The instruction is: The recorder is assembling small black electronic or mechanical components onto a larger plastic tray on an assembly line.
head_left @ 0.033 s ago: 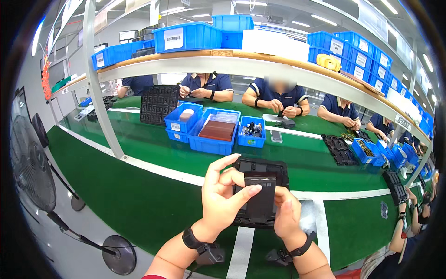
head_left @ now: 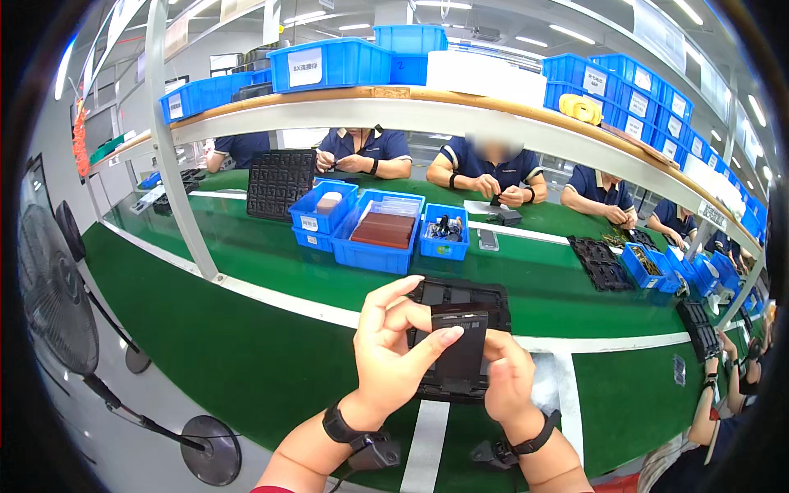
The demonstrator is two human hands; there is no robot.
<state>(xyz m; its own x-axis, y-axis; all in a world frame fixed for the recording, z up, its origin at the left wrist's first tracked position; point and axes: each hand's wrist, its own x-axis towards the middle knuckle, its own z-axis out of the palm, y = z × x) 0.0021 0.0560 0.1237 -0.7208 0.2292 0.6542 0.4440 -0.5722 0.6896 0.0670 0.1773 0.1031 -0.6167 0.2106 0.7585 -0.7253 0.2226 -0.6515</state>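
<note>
- Both forearms rise from the near edge, each with a black wrist strap
- The left hand (head_left: 386, 349) grips the left side of a flat black rectangular part (head_left: 462, 349), thumb tip pressed on its face near the top, fingers spread upward
- The right hand (head_left: 508, 378) clasps the same part from its right side, fingers curled against its edge
- The part is held upright just above a black moulded tray (head_left: 485, 294), which lies on the green table (head_left: 246, 345) near its front edge, beside a white stripe (head_left: 427, 448)
- Off the left edge of the table stands a black fan (head_left: 49, 300) with a round base on the floor
- Toward the middle of the table sits a cluster of blue bins (head_left: 374, 255): one with a white label on its front holds a pale block, the wide one holds brown flat pieces, a smaller one holds dark small parts
- At the right edge lie more black trays (head_left: 604, 263) and small blue bins (head_left: 653, 271)
- Along the far edge, people in dark blue shirts sit working
- Overhead, a shelf (head_left: 427, 103) carries blue crates with white rectangular labels, a white box and a yellow roll (head_left: 582, 107)
</note>
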